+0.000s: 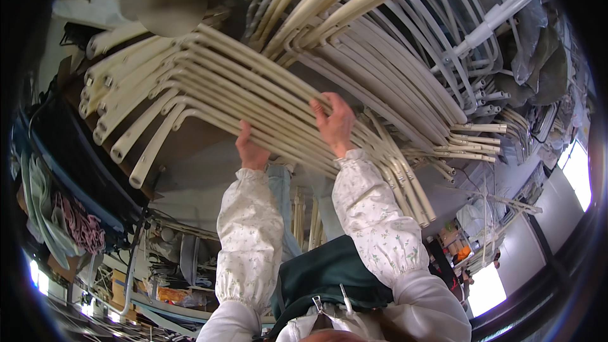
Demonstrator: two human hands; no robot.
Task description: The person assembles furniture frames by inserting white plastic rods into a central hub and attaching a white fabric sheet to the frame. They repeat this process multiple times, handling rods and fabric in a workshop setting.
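Note:
A row of bent cream-coated metal tubes (247,99) lies side by side in front of me, slanting from upper left to lower right. Their open, downturned ends fan out at the left. My left hand (252,149) is at the near edge of the row, its thumb showing above and its fingers hidden beneath the tubes. Over the right-hand part of the row, my right hand (336,121) curls its thumb and fingers around tubes near the far edge. How many tubes it grips cannot be made out. Floral sleeve covers are on both forearms.
Beyond the row, another stack of bent tubes (380,80) leans close by. Whitish tube frames (479,38) and clear plastic wrap (529,42) crowd the upper right. Folded cloths (78,223) hang at far left. A blurred round object (164,0) juts in at the top.

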